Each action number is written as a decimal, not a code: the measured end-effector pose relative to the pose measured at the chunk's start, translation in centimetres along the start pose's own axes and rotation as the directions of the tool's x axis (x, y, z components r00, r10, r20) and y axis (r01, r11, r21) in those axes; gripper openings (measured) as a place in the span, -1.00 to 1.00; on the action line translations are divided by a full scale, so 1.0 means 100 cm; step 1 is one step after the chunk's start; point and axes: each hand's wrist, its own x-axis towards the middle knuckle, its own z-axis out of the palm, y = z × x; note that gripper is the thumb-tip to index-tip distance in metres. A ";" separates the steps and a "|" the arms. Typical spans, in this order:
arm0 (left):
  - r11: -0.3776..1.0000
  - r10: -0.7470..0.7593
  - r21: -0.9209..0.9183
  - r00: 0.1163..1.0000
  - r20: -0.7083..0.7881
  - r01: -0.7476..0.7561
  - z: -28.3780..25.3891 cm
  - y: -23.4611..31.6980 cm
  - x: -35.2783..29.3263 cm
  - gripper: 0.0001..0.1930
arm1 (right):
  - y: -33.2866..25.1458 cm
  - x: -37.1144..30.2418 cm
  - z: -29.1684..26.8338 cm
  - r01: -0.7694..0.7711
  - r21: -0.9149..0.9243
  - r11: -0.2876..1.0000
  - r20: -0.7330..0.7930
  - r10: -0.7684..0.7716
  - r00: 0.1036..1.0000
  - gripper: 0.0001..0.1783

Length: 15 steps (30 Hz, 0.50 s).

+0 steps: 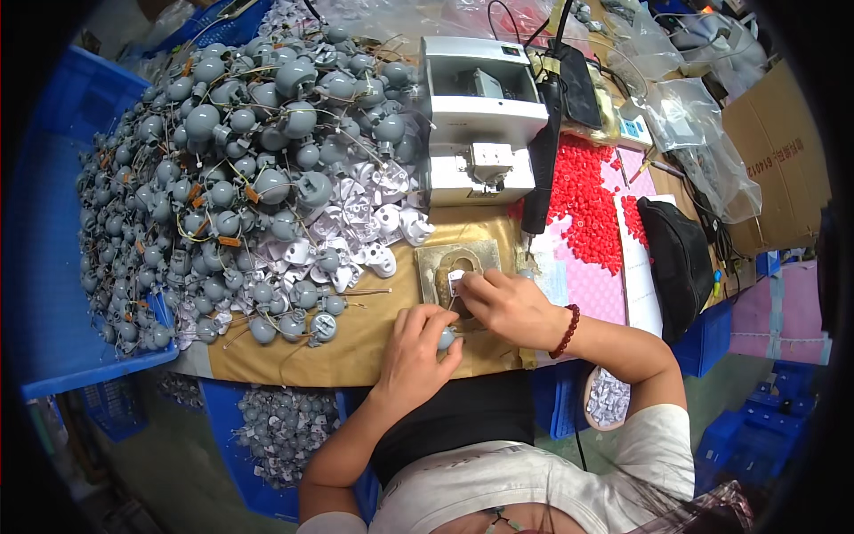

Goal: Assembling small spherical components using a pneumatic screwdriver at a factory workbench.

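My left hand (418, 351) curls its fingers around a small grey ball-shaped part (447, 337), at the front of a square metal fixture (431, 260). My right hand (511, 310) is closed, its thumb and fingertips pinching at a small white plastic piece (455, 281) over the fixture's oval recess. A thin wire seems to run between the two hands; the fingers hide much of it. The fingertips of both hands nearly meet. Just behind my right hand, an electric screwdriver (544, 169) hangs with its tip down.
Many grey ball parts with wires (267, 133) are heaped on the left, beside white plastic pieces (356, 214). A white machine (480, 107) stands behind the fixture. Red small parts (583, 209), a black pouch (672, 258) and a cardboard box (774, 160) are right. Blue bins (227, 445) stand below.
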 end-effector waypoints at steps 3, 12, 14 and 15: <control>0.985 -0.031 0.166 0.998 -0.058 0.040 0.000 0.002 0.004 -0.62 | -0.007 -0.008 0.006 -0.033 -0.011 0.999 0.042 0.033 0.999 -0.58; 0.824 0.160 0.550 0.987 0.004 -0.136 0.024 -0.003 0.021 -0.50 | 0.036 -0.036 -0.008 -0.209 0.609 0.765 -0.090 0.329 0.940 -0.51; 0.808 0.172 0.570 0.985 0.012 -0.148 0.027 -0.010 0.019 -0.48 | 0.043 -0.043 -0.017 -0.258 0.642 0.722 -0.065 0.387 0.920 -0.52; 0.800 0.178 0.579 0.984 0.016 -0.154 0.029 -0.012 0.018 -0.47 | 0.043 -0.047 -0.020 -0.273 0.637 0.720 -0.035 0.381 0.924 -0.53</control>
